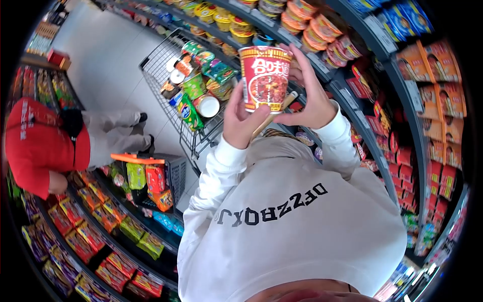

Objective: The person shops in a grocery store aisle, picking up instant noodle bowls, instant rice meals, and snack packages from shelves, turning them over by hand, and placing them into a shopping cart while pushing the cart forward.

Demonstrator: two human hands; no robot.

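Upright between both hands, a red instant noodle cup (265,83) sits over the near right edge of the shopping cart (160,83); the left hand (242,120) grips its left side, the right hand (311,96) curls around its right. Packets and cups lie in the cart, left of shelves (347,95) of noodles. A person (48,141) in red stands far left.

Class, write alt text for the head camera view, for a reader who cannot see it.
A left hand and a right hand hold up a red patterned cup in a shop aisle. Beyond is a wire cart holding colourful packages; packed shelves line both sides, and at left a person in red stands near a dark basket.
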